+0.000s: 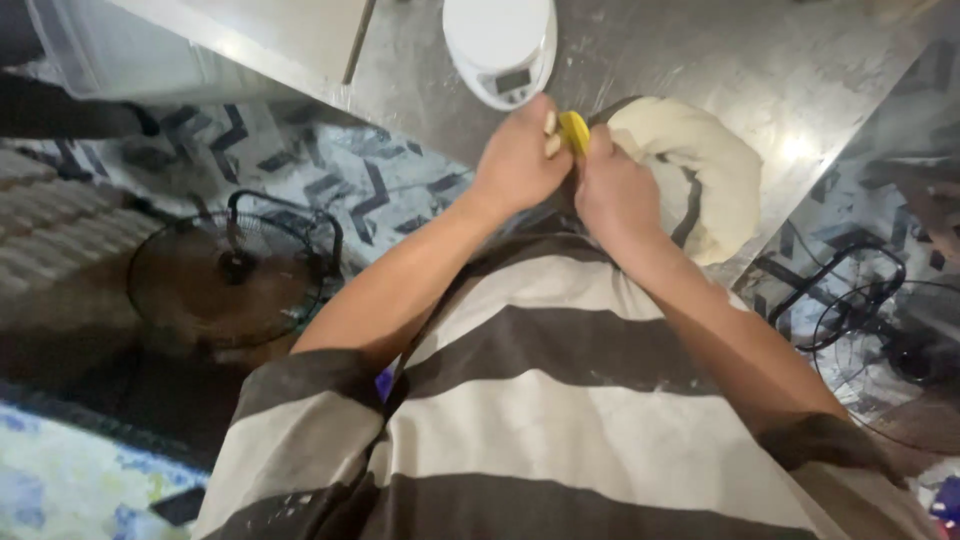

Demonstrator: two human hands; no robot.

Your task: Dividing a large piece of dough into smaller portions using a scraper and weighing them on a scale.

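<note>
Dough mass point(700, 170): on steel bench point(800, 70), near edge. Left hand point(520, 160) and right hand point(612, 190) pinch yellow scraper point(574, 131). Step judged: portioning; next cut needs firm downward press.

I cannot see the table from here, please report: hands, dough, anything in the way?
Left hand and right hand together on yellow scraper. Dough mound on steel table, touching right hand. White scale just behind, apart.

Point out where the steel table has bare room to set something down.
Bare steel table lies right of the white scale, above the dough. Crowded at the near edge: left hand and right hand meet at a yellow scraper against the dough.
</note>
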